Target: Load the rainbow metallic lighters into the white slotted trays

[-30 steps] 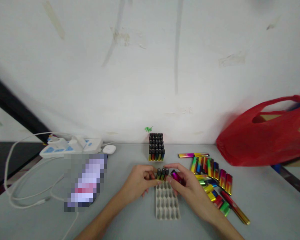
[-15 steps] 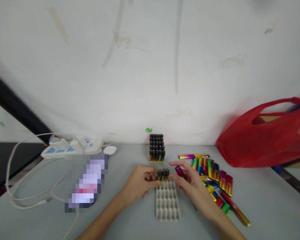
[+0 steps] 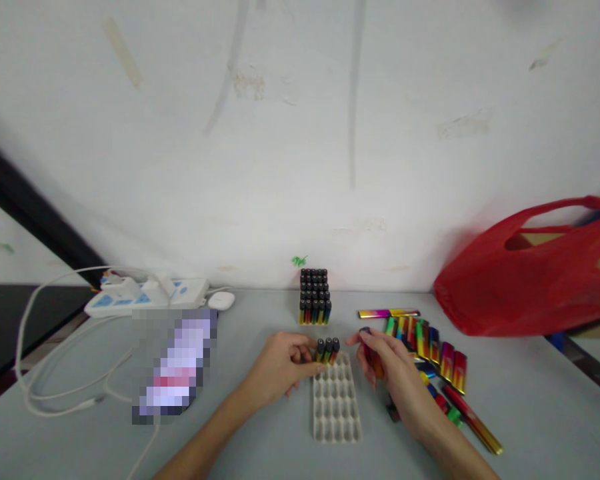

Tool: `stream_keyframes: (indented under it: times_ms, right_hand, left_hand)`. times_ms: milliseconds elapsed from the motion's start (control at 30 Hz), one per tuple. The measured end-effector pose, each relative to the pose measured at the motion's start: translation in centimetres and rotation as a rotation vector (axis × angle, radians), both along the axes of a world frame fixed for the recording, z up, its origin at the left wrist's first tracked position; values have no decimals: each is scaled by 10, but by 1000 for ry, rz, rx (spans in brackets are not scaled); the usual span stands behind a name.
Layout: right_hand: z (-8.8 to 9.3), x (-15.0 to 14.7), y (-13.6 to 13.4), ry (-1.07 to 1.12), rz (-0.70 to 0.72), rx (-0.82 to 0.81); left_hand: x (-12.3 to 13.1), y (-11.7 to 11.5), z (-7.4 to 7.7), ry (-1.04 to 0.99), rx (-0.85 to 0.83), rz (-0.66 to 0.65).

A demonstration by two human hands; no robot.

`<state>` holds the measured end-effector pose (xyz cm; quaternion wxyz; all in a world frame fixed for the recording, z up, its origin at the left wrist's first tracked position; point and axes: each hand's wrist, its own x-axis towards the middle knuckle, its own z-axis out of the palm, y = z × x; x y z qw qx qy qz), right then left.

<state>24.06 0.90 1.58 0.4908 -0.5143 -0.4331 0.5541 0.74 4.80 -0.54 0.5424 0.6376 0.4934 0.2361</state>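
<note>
A pale tray (image 3: 337, 430) with rows of small hollows lies on the table in front of me. Three black-topped batteries (image 3: 329, 347) stand upright in its far row. At the tray's far left corner, my left hand (image 3: 286, 363) is closed, its thumb on the rim and its fingertips beside the leftmost battery. My right hand (image 3: 387, 360), just right of the tray, grips a shiny battery (image 3: 376, 363) with a dark end and a red-orange body, partly covered by the fingers. Behind the tray stands a block of upright black-topped batteries (image 3: 315, 297) in several rows.
Shiny multicoloured batteries (image 3: 446, 360) lie in a loose pile on the right, partly behind my right forearm. A red plastic bag (image 3: 525, 280) rests at the far right. To the left are a pixelated phone (image 3: 177, 367), a white power strip (image 3: 147, 297), cables and a white case (image 3: 221, 301).
My right hand has drawn slightly right, away from the tray, and turned the battery more upright, so its red-orange side shows. My left hand stays at the tray's corner.
</note>
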Motion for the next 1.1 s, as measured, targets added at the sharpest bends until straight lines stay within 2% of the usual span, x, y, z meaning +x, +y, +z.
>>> stream_keyframes:
  times_ms: [167,600,833,1100]
  right_hand:
    - [-1,0,2,61,-22,-9]
    - [-5,-2,0,164,75,-80]
    - [1,-1,1,285,144,-148]
    - [4,-3,-2,298,183,-171]
  left_hand:
    - [-1,1,-3,4,10,5]
    - [-2,0,-2,4,10,7]
    - [-2,1,-1,16,-11,7]
    - [-1,0,0,26,8,7]
